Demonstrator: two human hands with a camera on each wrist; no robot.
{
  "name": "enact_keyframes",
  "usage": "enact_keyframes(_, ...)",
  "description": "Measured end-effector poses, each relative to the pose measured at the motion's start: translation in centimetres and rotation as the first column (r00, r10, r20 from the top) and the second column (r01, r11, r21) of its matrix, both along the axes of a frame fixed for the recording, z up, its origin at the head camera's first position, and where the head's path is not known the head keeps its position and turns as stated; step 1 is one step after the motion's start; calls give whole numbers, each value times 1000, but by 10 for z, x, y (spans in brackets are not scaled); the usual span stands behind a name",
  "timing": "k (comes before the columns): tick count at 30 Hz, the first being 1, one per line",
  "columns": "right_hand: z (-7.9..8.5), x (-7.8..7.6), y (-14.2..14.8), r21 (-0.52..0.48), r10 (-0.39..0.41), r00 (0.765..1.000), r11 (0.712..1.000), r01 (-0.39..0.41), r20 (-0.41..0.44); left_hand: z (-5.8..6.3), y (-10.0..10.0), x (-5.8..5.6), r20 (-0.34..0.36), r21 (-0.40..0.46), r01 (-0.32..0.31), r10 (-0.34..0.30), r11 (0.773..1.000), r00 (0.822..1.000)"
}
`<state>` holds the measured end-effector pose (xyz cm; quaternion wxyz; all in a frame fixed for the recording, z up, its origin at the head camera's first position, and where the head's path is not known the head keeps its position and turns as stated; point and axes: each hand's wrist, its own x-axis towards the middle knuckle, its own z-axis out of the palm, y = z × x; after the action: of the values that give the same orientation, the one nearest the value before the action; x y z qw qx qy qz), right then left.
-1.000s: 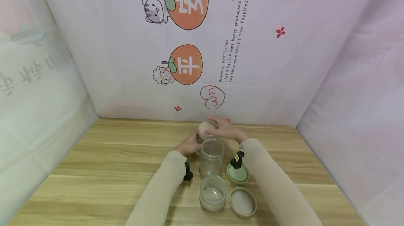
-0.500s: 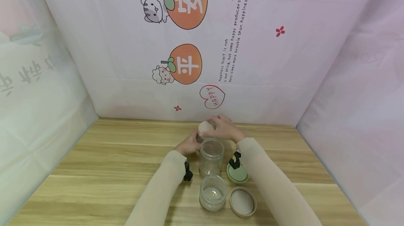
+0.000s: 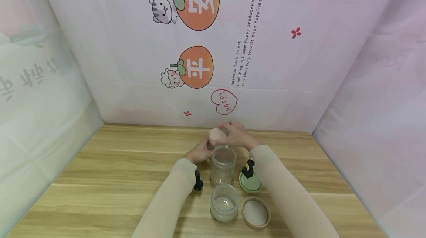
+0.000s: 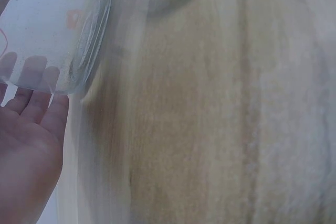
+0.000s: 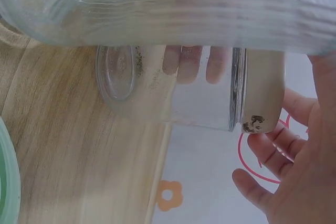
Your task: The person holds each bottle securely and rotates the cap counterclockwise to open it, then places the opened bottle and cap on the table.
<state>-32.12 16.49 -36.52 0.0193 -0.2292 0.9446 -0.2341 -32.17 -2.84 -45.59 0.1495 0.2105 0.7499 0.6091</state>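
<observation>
At the back of the table a clear glass jar (image 5: 194,98) wears a beige lid (image 3: 216,133). My left hand (image 3: 199,151) grips the jar's side; its fingers (image 5: 189,66) show through the glass in the right wrist view. Around the lid's rim curl the thumb and fingers of my right hand (image 3: 234,135). The lid sits on the jar's mouth, and whether it is tight I cannot tell. Directly in front stands a taller lidless glass jar (image 3: 223,166), which partly hides the held one.
Nearer me is a short lidless glass jar (image 3: 224,204). To its right a beige lid (image 3: 255,213) lies with its inside up, and a green lid (image 3: 251,183) lies behind that, beside my right sleeve. A printed white cloth (image 3: 146,108) hangs close behind the hands.
Over the first half second my right hand and wrist turned and shifted slightly left on the lid. Since then both hands have stayed almost still. The left hand keeps its grip on the jar.
</observation>
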Motion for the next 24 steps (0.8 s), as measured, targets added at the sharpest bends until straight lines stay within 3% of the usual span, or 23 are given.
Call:
enact_keyframes(9, 1, -2, 5, -20, 80, 997, 997, -80, -3, 7, -1, 5, 13, 32, 8, -9, 999, 1000)
enact_keyframes(14, 1, -5, 9, -46, 111, 993, 993, -109, 48, -4, 0, -3, 12, 34, 14, -15, 999, 1000)
enact_keyframes(24, 4, -5, 17, -145, 170, 973, 978, -148, 154, -6, -1, -6, 14, 33, 29, -29, 999, 999)
